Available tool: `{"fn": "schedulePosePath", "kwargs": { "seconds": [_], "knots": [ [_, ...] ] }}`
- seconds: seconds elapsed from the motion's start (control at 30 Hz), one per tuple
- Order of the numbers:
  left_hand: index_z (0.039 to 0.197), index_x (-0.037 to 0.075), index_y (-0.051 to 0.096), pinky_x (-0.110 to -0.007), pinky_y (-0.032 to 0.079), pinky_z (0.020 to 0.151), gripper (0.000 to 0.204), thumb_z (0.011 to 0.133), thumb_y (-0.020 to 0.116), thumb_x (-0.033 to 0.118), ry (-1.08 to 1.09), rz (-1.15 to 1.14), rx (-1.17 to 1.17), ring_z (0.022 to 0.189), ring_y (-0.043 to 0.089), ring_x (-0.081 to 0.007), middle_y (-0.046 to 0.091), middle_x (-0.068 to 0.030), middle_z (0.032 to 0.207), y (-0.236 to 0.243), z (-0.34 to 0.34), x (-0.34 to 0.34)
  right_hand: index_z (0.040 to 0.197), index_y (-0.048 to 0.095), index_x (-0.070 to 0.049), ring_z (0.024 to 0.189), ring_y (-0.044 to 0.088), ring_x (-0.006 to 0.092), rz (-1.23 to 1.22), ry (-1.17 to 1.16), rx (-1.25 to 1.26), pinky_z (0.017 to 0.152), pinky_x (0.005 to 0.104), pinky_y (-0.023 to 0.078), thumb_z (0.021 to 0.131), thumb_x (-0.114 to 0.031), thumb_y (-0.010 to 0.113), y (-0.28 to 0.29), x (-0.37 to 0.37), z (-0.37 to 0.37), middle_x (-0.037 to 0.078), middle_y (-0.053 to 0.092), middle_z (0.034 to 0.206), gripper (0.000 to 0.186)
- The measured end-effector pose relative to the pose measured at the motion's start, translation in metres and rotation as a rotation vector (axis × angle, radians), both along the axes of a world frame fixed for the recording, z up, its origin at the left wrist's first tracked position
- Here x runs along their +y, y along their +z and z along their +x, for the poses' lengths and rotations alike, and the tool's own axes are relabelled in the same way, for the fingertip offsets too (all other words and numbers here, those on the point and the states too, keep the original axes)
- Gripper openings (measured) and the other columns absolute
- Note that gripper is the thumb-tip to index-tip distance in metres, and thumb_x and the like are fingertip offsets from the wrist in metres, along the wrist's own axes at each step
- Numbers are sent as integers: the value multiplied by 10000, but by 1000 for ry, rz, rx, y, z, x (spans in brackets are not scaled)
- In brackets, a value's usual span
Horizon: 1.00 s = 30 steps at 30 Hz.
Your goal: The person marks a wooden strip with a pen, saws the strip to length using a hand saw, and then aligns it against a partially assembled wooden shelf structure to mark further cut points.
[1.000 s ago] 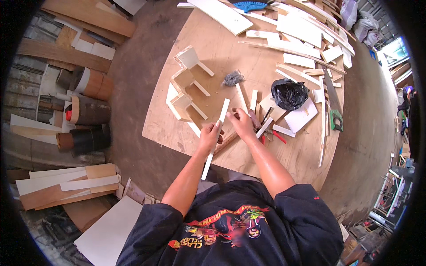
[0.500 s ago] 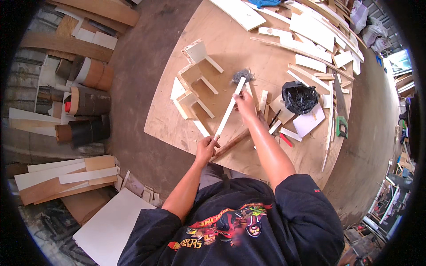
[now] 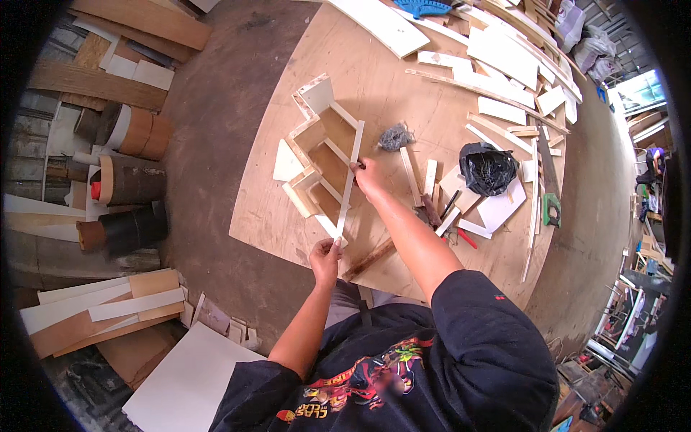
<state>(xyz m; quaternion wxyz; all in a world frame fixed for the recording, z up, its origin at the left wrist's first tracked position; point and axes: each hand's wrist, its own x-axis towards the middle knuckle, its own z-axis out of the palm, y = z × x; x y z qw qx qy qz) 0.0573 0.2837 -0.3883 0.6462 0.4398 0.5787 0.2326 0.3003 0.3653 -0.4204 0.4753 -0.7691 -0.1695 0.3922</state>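
Note:
A narrow white wooden strip (image 3: 347, 199) lies across the open ends of the stepped wooden frame's crosspieces. Its near end is pinched between the thumb and fingers of my left hand (image 3: 326, 259). My right hand (image 3: 368, 178) grips the strip around its middle, with some fingertips hidden. The stepped wooden frame (image 3: 308, 134), made of white and bare boards, stands left of the strip on the plywood tabletop (image 3: 270, 205). Another white piece (image 3: 329, 229) sticks out at the frame's near end, partly under the strip.
Right of my right hand are a black plastic bag of nails (image 3: 489, 170), a smaller clear bag (image 3: 395, 137), a red-handled tool (image 3: 468, 238) and wood offcuts. A green-handled saw (image 3: 551, 209) lies at the right edge. White boards (image 3: 504, 54) crowd the far right.
Both hands have brought the strip leftward, from beside the stepped frame to against its crosspiece ends. My right hand has slid lower along the strip. The view has shifted slightly.

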Motion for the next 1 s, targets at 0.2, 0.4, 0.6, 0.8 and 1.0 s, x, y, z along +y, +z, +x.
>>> {"fn": "schedulePosePath", "kwargs": {
  "seconds": [0.2,0.4,0.6,0.8,1.0],
  "knots": [
    [1088,-104,631,-290,590,666,274,946,726,109,67,-32,-3,742,678,-171,683,-117,880,-7,-1,4,1104,721,-6,698,702,277,-55,-37,-48,671,408,525,902,-269,723,2,9,-7,170,724,797,332],
    [1095,-122,647,-282,587,656,290,926,746,92,70,-8,42,740,693,-179,704,-141,911,-5,7,1,1178,723,-24,589,656,182,-138,-8,-81,568,337,506,916,-280,706,-8,6,3,100,709,743,367],
    [1064,-117,664,-275,583,633,295,904,775,104,76,34,104,728,692,-169,705,-137,908,-9,5,-2,1116,738,-26,842,718,371,-109,-4,-193,769,457,535,892,-341,711,-5,6,1,215,733,876,388],
    [1073,-112,663,-263,566,617,319,882,801,103,121,45,25,716,671,-144,682,-103,881,-20,8,-10,1183,734,-44,810,709,242,-112,15,-245,752,378,531,914,-313,705,-12,6,9,142,752,909,382],
    [1069,-85,712,-279,535,676,309,854,822,107,-88,298,283,763,667,-153,687,-94,874,-19,3,-14,1030,751,26,799,718,255,-136,-46,-86,736,383,534,910,-327,724,-9,7,7,172,754,904,373]
  ]
}}
